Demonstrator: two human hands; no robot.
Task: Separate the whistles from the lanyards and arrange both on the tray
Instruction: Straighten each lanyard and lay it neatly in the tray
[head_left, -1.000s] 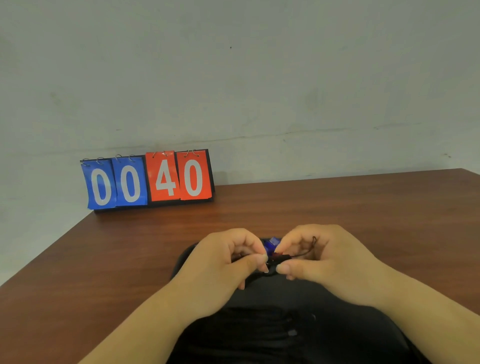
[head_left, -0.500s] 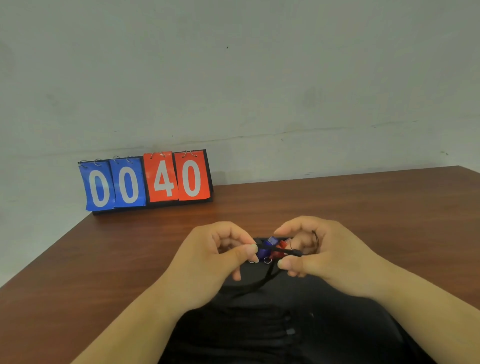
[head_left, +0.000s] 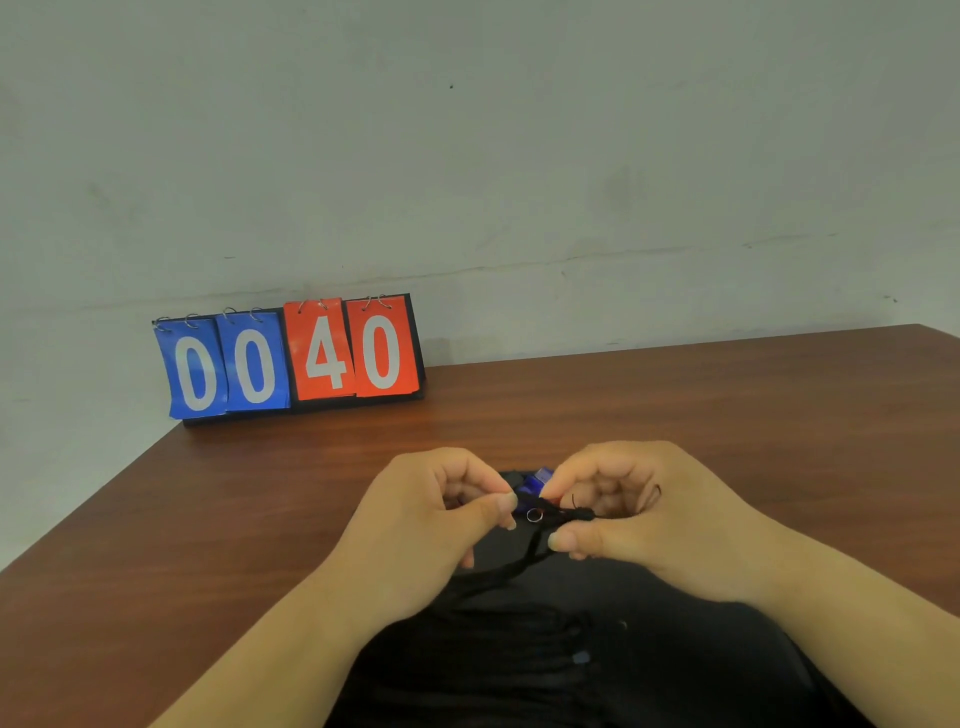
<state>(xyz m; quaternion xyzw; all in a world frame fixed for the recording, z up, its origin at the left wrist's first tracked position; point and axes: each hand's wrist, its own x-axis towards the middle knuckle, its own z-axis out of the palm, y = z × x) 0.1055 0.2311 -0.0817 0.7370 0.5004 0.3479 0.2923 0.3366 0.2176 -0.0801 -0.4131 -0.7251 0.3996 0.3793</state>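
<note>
Nearer now: left hand (head_left: 431, 525) on blue whistle (head_left: 535, 480), right hand (head_left: 649, 519) on lanyard (head_left: 576, 514).

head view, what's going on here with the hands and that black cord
A person is working over a brown wooden table with both hands close together. The left hand and the right hand each pinch a black lanyard cord on either side of a small metal ring. A blue plastic whistle sits just behind the ring. It does not look freed from the cord yet. The cord's loose part trails down toward the person. A flip scoreboard reading 00 40 stands at the far left.
</note>
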